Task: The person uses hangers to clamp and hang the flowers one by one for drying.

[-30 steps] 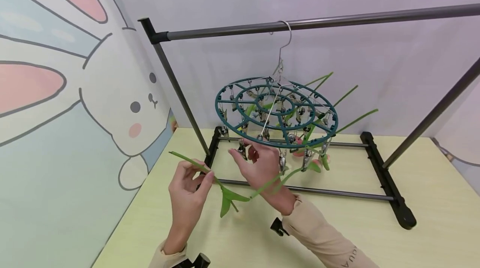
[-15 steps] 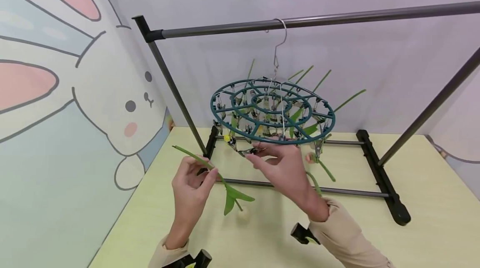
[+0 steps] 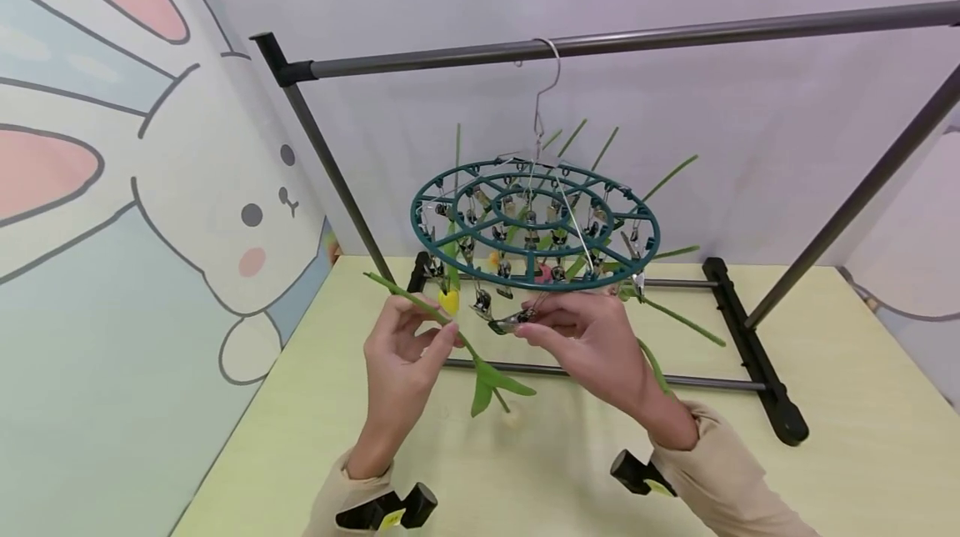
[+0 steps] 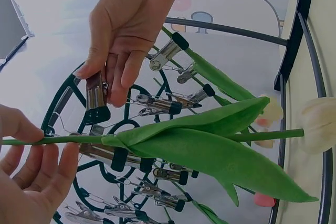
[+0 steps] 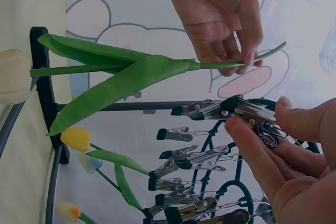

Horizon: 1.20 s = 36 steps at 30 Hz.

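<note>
In the head view my left hand [image 3: 408,353] pinches the green stem of an artificial tulip [image 3: 487,374] between thumb and fingers. The tulip slants down to the right; its white bloom [image 4: 319,124] and broad leaves [image 4: 210,156] show in the left wrist view. My right hand [image 3: 592,345] pinches a metal clip [image 5: 247,114] with dark green tips, hanging from the front of the round teal clip hanger [image 3: 525,280]. The clip's tips point left towards the tulip stem, apart from it. Whether its jaws are parted I cannot tell.
The hanger hangs by a hook [image 3: 553,74] from the top bar [image 3: 420,59] of a dark rack on a pale table [image 3: 300,454]. Several tulips hang heads down in other clips, among them a yellow one [image 3: 448,301]. A rabbit mural [image 3: 247,187] covers the left wall.
The hanger has turned, carrying its clipped tulips round. My right hand has moved right and now pinches a clip. My left hand, with the white tulip, has shifted slightly right.
</note>
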Available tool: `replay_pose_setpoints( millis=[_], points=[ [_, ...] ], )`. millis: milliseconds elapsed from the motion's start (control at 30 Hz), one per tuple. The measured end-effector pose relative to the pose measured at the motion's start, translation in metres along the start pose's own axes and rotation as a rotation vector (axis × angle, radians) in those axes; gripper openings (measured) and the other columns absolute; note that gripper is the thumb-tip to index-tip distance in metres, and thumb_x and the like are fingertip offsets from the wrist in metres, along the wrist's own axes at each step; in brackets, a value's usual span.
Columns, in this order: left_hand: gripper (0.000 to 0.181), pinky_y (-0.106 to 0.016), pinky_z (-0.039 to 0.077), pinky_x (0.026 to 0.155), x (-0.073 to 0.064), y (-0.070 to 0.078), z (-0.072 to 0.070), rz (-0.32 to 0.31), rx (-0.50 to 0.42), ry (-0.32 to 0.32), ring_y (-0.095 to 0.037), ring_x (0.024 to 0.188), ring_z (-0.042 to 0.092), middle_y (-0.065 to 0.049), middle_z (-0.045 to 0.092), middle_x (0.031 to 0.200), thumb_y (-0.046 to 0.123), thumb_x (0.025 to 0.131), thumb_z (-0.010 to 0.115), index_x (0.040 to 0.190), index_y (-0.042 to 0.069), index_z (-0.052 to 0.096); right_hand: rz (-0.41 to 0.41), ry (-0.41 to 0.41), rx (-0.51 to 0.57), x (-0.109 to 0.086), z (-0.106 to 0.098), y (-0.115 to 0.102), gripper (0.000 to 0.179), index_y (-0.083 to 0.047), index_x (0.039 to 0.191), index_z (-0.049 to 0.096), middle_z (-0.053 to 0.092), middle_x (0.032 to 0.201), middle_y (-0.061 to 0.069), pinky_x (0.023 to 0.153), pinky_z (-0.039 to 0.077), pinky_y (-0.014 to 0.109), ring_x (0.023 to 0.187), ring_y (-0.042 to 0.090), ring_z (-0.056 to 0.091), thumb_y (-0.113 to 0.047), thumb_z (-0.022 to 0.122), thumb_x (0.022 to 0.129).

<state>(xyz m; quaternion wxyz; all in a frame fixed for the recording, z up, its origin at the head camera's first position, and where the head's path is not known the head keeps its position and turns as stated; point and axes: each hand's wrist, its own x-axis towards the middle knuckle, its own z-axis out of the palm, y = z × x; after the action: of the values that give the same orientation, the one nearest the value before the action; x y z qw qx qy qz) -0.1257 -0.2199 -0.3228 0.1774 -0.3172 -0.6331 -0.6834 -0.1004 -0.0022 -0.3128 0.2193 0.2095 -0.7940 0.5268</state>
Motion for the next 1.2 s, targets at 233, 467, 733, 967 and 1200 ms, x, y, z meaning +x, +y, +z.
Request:
replay_pose_setpoints(
  millis=[233, 467, 733, 967, 1200],
  points=[
    [0.025, -0.039, 0.057, 0.068, 0.003, 0.001, 0.013, 0.018, -0.063, -0.031, -0.022, 0.086, 0.061, -0.028, 0.051, 0.097, -0.008, 0.086, 0.061, 0.105, -0.012, 0.046, -0.159, 0.035, 0.093, -0.007, -0.005, 0.006, 0.019, 0.002, 0.095, 0.071, 0.071, 0.086, 0.01, 0.065, 0.057, 0.026, 0.069, 0.011, 0.069, 0.009, 0.072, 0.077],
    [0.024, -0.041, 0.057, 0.069, 0.004, -0.002, 0.024, 0.025, -0.111, -0.042, -0.025, 0.085, 0.062, -0.027, 0.053, 0.095, -0.009, 0.086, 0.061, 0.105, -0.011, 0.046, -0.223, 0.016, 0.202, -0.01, -0.01, 0.007, 0.022, 0.005, 0.098, 0.068, 0.069, 0.083, 0.013, 0.061, 0.057, 0.029, 0.066, 0.017, 0.068, 0.016, 0.066, 0.079],
    [0.025, -0.038, 0.057, 0.076, 0.005, -0.001, 0.032, 0.006, -0.067, -0.019, -0.023, 0.086, 0.063, -0.018, 0.056, 0.097, -0.006, 0.084, 0.064, 0.104, -0.009, 0.049, -0.229, 0.014, 0.203, -0.009, -0.011, 0.007, 0.018, 0.006, 0.096, 0.068, 0.069, 0.081, 0.016, 0.06, 0.057, 0.028, 0.062, 0.018, 0.067, 0.012, 0.068, 0.079],
    [0.026, -0.038, 0.055, 0.082, 0.005, 0.001, 0.034, -0.024, -0.032, 0.009, -0.025, 0.089, 0.063, -0.017, 0.057, 0.098, -0.005, 0.082, 0.066, 0.104, -0.006, 0.052, -0.146, -0.048, 0.21, -0.01, -0.01, 0.012, 0.021, 0.006, 0.102, 0.067, 0.069, 0.085, 0.013, 0.06, 0.057, 0.031, 0.067, 0.02, 0.069, 0.01, 0.066, 0.082],
    [0.028, -0.038, 0.055, 0.082, 0.004, -0.001, 0.031, -0.047, -0.032, -0.004, -0.024, 0.091, 0.063, -0.017, 0.057, 0.099, -0.005, 0.083, 0.067, 0.106, -0.008, 0.051, -0.02, -0.053, 0.174, -0.013, -0.006, 0.018, 0.024, 0.006, 0.109, 0.064, 0.069, 0.088, 0.011, 0.06, 0.057, 0.033, 0.07, 0.02, 0.068, 0.004, 0.065, 0.086]
  ],
)
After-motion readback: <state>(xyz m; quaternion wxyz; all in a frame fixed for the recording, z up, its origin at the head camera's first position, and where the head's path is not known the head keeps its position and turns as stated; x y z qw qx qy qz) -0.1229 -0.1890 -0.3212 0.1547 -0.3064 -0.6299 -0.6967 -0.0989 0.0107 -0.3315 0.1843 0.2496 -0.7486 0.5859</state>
